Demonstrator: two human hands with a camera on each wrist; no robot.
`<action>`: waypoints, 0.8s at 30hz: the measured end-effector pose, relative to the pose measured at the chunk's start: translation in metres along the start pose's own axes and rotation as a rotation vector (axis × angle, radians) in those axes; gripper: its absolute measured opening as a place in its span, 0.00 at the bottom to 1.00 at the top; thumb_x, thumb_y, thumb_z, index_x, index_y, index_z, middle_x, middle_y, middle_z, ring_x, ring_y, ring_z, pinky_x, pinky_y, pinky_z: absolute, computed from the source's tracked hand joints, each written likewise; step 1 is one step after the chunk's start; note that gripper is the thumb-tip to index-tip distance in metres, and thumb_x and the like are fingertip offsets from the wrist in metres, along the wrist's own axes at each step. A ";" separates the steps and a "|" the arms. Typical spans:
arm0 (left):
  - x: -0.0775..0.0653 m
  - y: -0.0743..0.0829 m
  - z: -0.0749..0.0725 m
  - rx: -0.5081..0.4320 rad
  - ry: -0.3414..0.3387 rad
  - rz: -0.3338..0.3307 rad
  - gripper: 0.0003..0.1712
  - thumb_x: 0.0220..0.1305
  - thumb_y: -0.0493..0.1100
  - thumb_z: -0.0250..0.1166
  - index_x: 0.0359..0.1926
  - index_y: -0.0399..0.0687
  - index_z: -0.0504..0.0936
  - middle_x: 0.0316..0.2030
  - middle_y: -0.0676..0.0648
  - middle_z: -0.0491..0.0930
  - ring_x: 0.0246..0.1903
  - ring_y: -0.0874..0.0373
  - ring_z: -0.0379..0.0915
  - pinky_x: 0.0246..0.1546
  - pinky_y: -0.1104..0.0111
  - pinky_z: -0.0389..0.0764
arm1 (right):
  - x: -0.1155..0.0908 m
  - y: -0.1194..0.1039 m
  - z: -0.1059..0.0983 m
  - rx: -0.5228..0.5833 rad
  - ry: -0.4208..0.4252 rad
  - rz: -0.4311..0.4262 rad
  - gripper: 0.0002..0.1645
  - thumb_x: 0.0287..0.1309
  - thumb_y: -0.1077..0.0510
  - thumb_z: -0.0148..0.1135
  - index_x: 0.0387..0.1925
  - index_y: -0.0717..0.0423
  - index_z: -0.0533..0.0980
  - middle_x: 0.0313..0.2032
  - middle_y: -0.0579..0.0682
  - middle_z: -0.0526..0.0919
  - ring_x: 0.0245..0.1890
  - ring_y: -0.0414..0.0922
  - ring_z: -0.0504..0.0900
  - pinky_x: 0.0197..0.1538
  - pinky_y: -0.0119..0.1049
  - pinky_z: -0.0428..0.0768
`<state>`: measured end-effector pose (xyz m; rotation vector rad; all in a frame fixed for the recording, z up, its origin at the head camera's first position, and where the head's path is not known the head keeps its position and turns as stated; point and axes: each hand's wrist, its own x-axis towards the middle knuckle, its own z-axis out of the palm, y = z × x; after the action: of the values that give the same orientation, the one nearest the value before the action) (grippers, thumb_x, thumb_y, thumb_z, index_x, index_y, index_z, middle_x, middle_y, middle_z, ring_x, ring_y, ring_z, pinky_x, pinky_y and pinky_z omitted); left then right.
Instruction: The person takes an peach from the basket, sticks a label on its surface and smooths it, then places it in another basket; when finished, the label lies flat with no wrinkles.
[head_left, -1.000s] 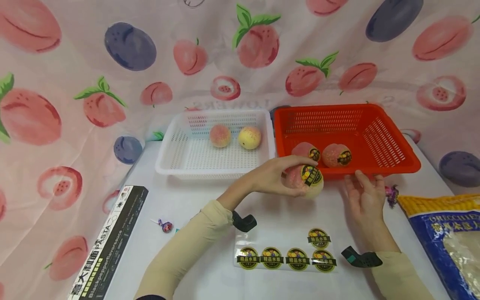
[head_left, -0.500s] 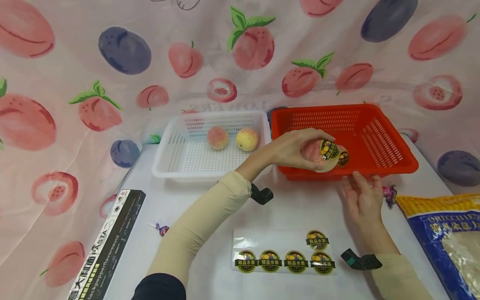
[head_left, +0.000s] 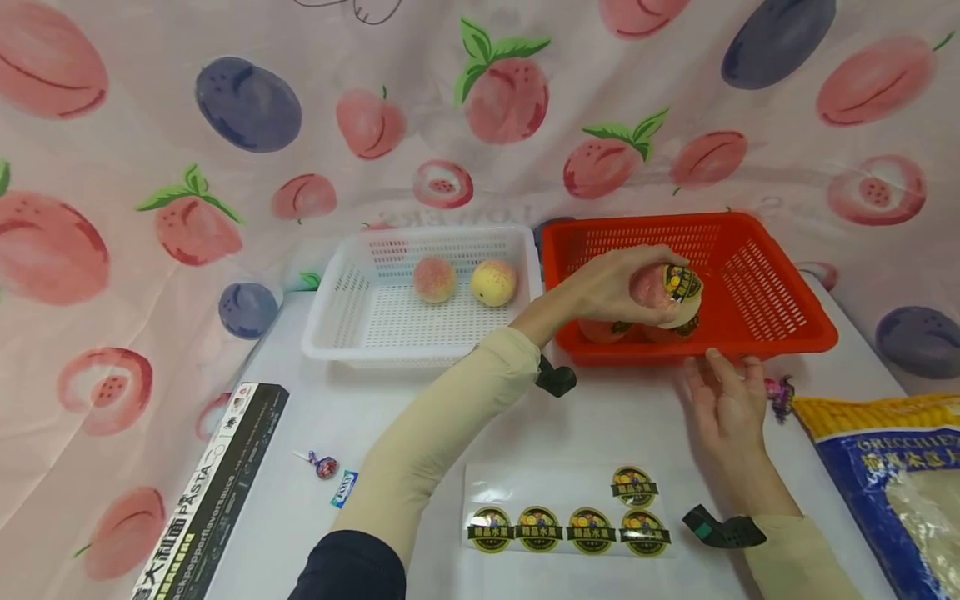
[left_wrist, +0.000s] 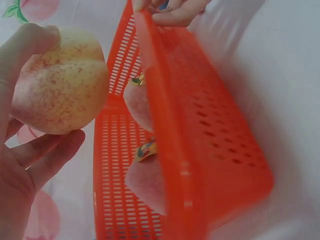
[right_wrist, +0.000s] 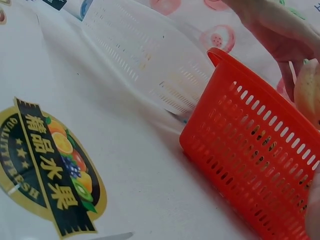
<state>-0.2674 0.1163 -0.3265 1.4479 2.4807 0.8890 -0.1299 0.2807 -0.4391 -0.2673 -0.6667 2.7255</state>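
My left hand (head_left: 611,285) holds a pink and yellow peach (head_left: 652,290) over the red plastic basket (head_left: 783,340). A round black and gold sticker (head_left: 681,283) shows on that peach in the head view. Beneath the hand, two more stickered peaches lie inside the basket; the left wrist view shows one peach (left_wrist: 145,182) near the wall and another peach (left_wrist: 136,102) farther up. At the basket's front rim is my right hand (head_left: 729,408), palm turned up, with its fingertips gripping the rim.
A white basket (head_left: 405,353) beside the red one holds a pink peach (head_left: 435,279) and a yellow peach (head_left: 494,282). In front lies a sheet (head_left: 540,485) with several stickers. Lollipop (head_left: 326,467) and black pasta box (head_left: 225,492) lie left; a blue pasta bag (head_left: 847,467) lies right.
My left hand has carried the stickered peach from in front of the red basket, rightward and away from me, to above its inside. The right hand has stayed at the rim.
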 end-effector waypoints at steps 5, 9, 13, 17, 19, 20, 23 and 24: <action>0.016 -0.002 -0.006 0.010 -0.040 -0.004 0.37 0.41 0.61 0.67 0.55 0.66 0.64 0.50 0.62 0.68 0.49 0.70 0.61 0.48 0.82 0.66 | 0.003 0.001 -0.003 -0.014 -0.015 -0.028 0.29 0.54 0.72 0.51 0.56 0.48 0.62 0.63 0.47 0.55 0.50 0.47 0.68 0.53 0.42 0.73; 0.028 -0.003 -0.010 -0.020 -0.089 -0.037 0.38 0.42 0.59 0.68 0.56 0.65 0.63 0.51 0.62 0.68 0.48 0.70 0.61 0.47 0.81 0.67 | 0.002 0.001 -0.004 -0.022 -0.017 -0.028 0.27 0.55 0.72 0.50 0.55 0.47 0.63 0.63 0.47 0.57 0.51 0.47 0.69 0.53 0.42 0.73; 0.038 -0.003 -0.012 -0.011 -0.110 -0.092 0.37 0.42 0.61 0.67 0.55 0.68 0.62 0.48 0.62 0.69 0.46 0.69 0.63 0.44 0.80 0.68 | -0.001 0.002 -0.004 -0.008 -0.018 -0.011 0.27 0.55 0.71 0.50 0.54 0.46 0.64 0.63 0.46 0.58 0.56 0.48 0.64 0.54 0.42 0.72; 0.054 0.003 -0.007 0.024 -0.111 -0.103 0.36 0.43 0.63 0.65 0.54 0.69 0.63 0.47 0.63 0.70 0.44 0.69 0.64 0.42 0.80 0.68 | -0.001 -0.001 -0.004 0.010 -0.042 -0.022 0.28 0.55 0.72 0.49 0.55 0.47 0.64 0.63 0.46 0.57 0.54 0.48 0.64 0.53 0.42 0.73; 0.063 0.006 -0.002 0.024 -0.120 -0.101 0.36 0.43 0.62 0.66 0.55 0.69 0.62 0.48 0.64 0.69 0.45 0.70 0.63 0.44 0.80 0.67 | -0.001 -0.002 -0.004 0.014 -0.054 -0.028 0.28 0.55 0.72 0.49 0.55 0.47 0.64 0.63 0.46 0.57 0.54 0.48 0.64 0.52 0.41 0.74; 0.066 0.007 0.002 0.027 -0.127 -0.095 0.37 0.43 0.61 0.66 0.56 0.68 0.62 0.49 0.64 0.68 0.45 0.70 0.63 0.44 0.80 0.67 | -0.001 -0.002 -0.004 0.016 -0.055 -0.027 0.27 0.56 0.72 0.48 0.55 0.47 0.64 0.64 0.46 0.56 0.54 0.48 0.64 0.52 0.41 0.74; 0.075 0.008 0.011 0.039 -0.153 -0.097 0.39 0.43 0.60 0.67 0.57 0.67 0.61 0.51 0.65 0.66 0.47 0.71 0.61 0.48 0.81 0.65 | -0.001 0.000 -0.005 0.025 -0.057 -0.006 0.27 0.56 0.72 0.48 0.55 0.46 0.64 0.64 0.44 0.56 0.56 0.47 0.63 0.54 0.41 0.73; 0.078 0.007 0.014 0.042 -0.162 -0.106 0.39 0.43 0.60 0.67 0.57 0.68 0.61 0.51 0.65 0.66 0.48 0.72 0.61 0.49 0.80 0.64 | -0.001 0.001 -0.004 0.028 -0.060 0.002 0.27 0.56 0.72 0.47 0.55 0.46 0.64 0.65 0.44 0.55 0.57 0.47 0.62 0.54 0.41 0.72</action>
<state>-0.2971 0.1896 -0.3208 1.3291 2.4427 0.6760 -0.1283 0.2814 -0.4434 -0.1806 -0.6433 2.7520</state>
